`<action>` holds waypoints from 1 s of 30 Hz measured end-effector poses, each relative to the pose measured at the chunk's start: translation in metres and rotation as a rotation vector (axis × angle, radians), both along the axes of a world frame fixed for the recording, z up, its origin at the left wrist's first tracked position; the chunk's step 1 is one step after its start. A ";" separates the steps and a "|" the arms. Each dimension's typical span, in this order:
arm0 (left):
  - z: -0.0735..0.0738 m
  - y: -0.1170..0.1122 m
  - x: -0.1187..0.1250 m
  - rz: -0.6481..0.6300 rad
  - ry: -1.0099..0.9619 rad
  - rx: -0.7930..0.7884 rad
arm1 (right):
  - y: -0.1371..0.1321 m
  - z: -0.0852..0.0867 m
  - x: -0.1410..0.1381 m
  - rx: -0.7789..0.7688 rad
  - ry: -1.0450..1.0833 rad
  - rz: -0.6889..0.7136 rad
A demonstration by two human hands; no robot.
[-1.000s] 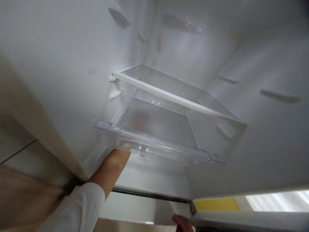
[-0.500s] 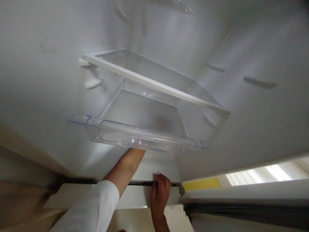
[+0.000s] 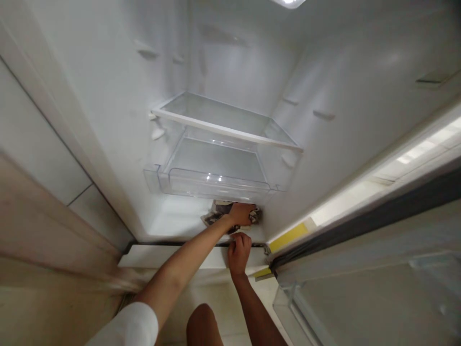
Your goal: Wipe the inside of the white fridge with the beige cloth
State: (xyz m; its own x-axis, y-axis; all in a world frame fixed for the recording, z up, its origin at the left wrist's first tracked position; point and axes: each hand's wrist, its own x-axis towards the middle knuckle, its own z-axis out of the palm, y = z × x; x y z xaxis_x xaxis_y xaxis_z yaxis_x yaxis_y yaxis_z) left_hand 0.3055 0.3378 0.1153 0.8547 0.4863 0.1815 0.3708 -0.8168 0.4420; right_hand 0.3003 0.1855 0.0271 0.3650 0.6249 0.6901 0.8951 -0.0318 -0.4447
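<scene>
My left hand (image 3: 242,214) reaches deep into a white refrigerator (image 3: 169,216), pressing a crumpled dark-and-white patterned cloth (image 3: 217,210) against its floor near the right wall. The fingers curl over the cloth. Just in front of it, my right hand (image 3: 239,252) rests with bent fingers hooked over the refrigerator's front bottom edge (image 3: 207,255). Above my left hand hangs a clear plastic drawer (image 3: 216,185), and over that a glass shelf with a white rim (image 3: 226,129).
On the right the refrigerator door (image 3: 360,293) stands open, with a dark gasket (image 3: 378,202) and a clear bin (image 3: 298,307). A yellow strip (image 3: 288,238) shows beside the right wall. My knee (image 3: 203,324) is at the bottom. Small shelf supports (image 3: 323,115) jut from the side walls.
My left hand, hidden beneath the drawer before, has come forward and right into sight with the cloth. My right hand stays on the front edge. The view has shifted back, showing more of the door.
</scene>
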 end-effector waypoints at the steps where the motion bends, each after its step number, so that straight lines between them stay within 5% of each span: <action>1: 0.003 -0.007 -0.007 -0.018 0.012 0.006 | 0.000 0.000 0.000 -0.007 -0.022 -0.007; 7: 0.012 -0.023 -0.061 0.140 0.049 0.047 | 0.001 -0.004 0.002 -0.062 -0.085 0.025; 17: 0.020 0.026 -0.200 0.742 0.131 0.188 | 0.001 0.000 0.001 -0.080 -0.104 0.008; 24: 0.022 0.017 -0.204 0.739 0.129 0.263 | 0.002 -0.002 0.003 -0.105 -0.114 -0.001; 30: 0.021 -0.008 -0.236 0.712 0.140 0.192 | 0.001 -0.005 0.004 -0.109 -0.104 -0.013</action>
